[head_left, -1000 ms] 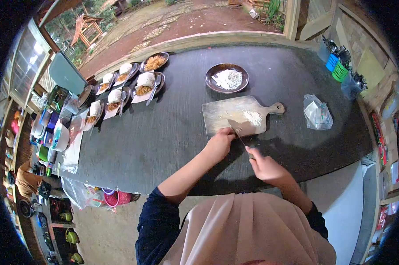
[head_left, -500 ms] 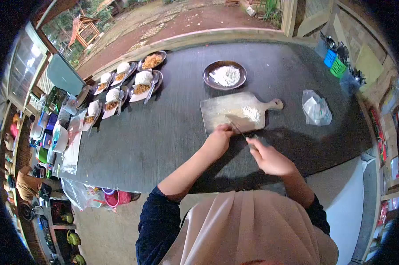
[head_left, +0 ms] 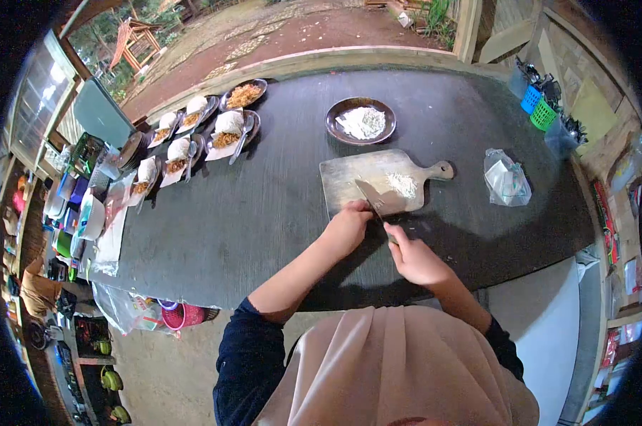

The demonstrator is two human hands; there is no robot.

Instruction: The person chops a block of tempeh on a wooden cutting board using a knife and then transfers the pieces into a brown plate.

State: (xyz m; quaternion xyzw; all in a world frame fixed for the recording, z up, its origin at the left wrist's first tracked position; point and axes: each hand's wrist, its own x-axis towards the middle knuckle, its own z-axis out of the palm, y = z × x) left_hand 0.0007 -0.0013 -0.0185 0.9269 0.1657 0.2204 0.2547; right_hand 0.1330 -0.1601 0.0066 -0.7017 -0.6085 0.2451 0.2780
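Observation:
A knife (head_left: 369,199) is in my right hand (head_left: 414,257), its blade lying over the near part of a wooden cutting board (head_left: 341,177). My left hand (head_left: 348,221) rests at the board's near edge beside the blade, fingers closed; what they pinch, if anything, is hidden. A small heap of finely cut white pieces (head_left: 403,185) lies on the board toward its handle. Just beyond the board stands a dark plate (head_left: 331,130) with a pile of similar white pieces (head_left: 363,123) on it.
At the left are several plates with rice mounds (head_left: 228,122) and orange-brown shreds, some with spoons. A knotted plastic bag (head_left: 507,177) lies right of the board. Cutlery baskets (head_left: 543,113) stand at the far right corner. Containers (head_left: 91,216) crowd the left end.
My right hand has moved left with the knife, bringing the blade closer to my left hand and flatter over the board. My left hand stays nearly in place.

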